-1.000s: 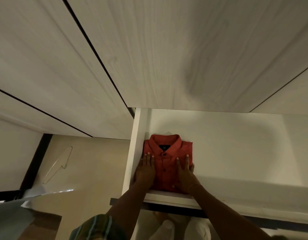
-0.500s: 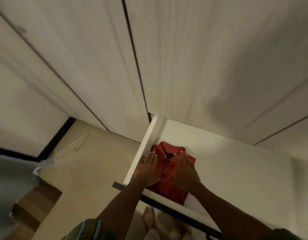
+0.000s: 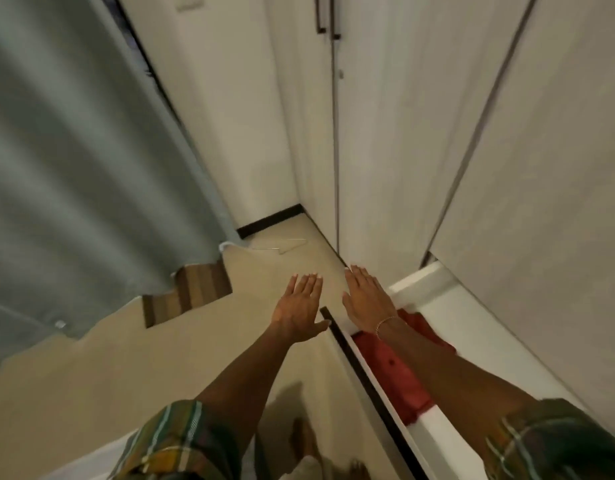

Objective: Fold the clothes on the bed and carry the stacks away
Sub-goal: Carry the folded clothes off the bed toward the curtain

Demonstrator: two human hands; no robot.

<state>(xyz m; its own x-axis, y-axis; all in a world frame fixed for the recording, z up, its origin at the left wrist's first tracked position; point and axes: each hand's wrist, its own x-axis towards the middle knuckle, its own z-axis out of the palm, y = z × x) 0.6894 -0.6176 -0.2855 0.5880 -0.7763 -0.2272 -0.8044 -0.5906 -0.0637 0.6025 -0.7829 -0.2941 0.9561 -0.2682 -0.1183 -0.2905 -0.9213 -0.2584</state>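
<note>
Left hand: the left hand (image 3: pixel 301 308) is held out flat, palm down, fingers straight and close together, thumb spread toward the drawer's near corner; it holds nothing and hangs over the floor, just left of the drawer.
Right hand: the right hand (image 3: pixel 366 299) is also flat and empty, fingers straight and slightly fanned, above the far left corner of the drawer; whether the fingertips touch the cabinet front cannot be told. A thin bracelet (image 3: pixel 385 322) circles its wrist.
Sleeves: both forearms come up from the bottom edge out of plaid sleeves (image 3: pixel 181 441).
Red shirt: the folded red shirt (image 3: pixel 396 372) lies inside the drawer at its left end, against the front wall; it sits under the right forearm and behind the right wrist, apart from both hands. Part of it is hidden by that arm.
Drawer: the white drawer (image 3: pixel 434 438) is pulled out from the cabinets, with a dark strip along its front edge; its pale floor shows to the right of the shirt.
Cabinets: tall pale wardrobe doors (image 3: pixel 403 133) rise behind the drawer, with dark bar handles near the top and dark gaps between the doors.
Floor: a beige floor (image 3: pixel 91 375) runs to a dark skirting at the wall corner; a wire hanger (image 3: pixel 282 244) lies there, well beyond the hands.
Left side: a blue-grey sheet (image 3: pixel 74 168) hangs down, its lower edge uncovering brown wooden steps (image 3: pixel 188 296).
Feet: bare feet (image 3: pixel 304 441) show at the bottom, blurred.
</note>
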